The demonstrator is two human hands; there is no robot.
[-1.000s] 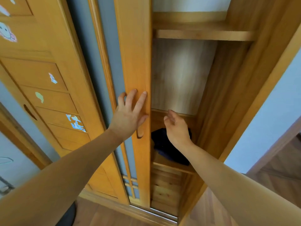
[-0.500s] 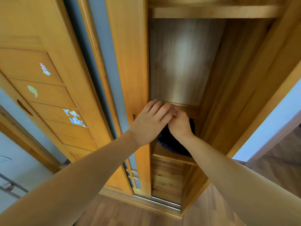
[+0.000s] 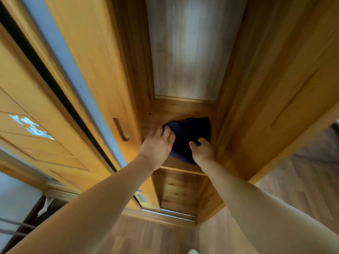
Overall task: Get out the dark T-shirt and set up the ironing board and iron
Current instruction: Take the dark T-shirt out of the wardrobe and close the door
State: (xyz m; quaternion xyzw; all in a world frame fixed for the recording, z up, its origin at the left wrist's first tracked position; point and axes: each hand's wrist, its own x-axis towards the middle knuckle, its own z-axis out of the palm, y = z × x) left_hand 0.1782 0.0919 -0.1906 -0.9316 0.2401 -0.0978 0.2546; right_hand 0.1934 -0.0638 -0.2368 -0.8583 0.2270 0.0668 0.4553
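Observation:
A dark navy T-shirt point(image 3: 190, 131) lies bunched on a wooden shelf point(image 3: 183, 110) inside the open wardrobe. My left hand point(image 3: 157, 143) is at the shirt's left edge, its fingers closing over the fabric, though it is blurred. My right hand point(image 3: 201, 150) is on the shirt's near right side, thumb and fingers curled into the cloth. No ironing board or iron is in view.
The sliding wardrobe door point(image 3: 95, 70) with a recessed handle point(image 3: 121, 129) stands just left of my left hand. The wardrobe's side wall point(image 3: 256, 107) closes in on the right. Wooden drawers point(image 3: 176, 191) sit below the shelf. Wood floor point(image 3: 146, 239) lies beneath.
My left hand left the door and came down onto the shirt's left edge. My right hand dropped from above the shirt onto its right side. The view has moved closer.

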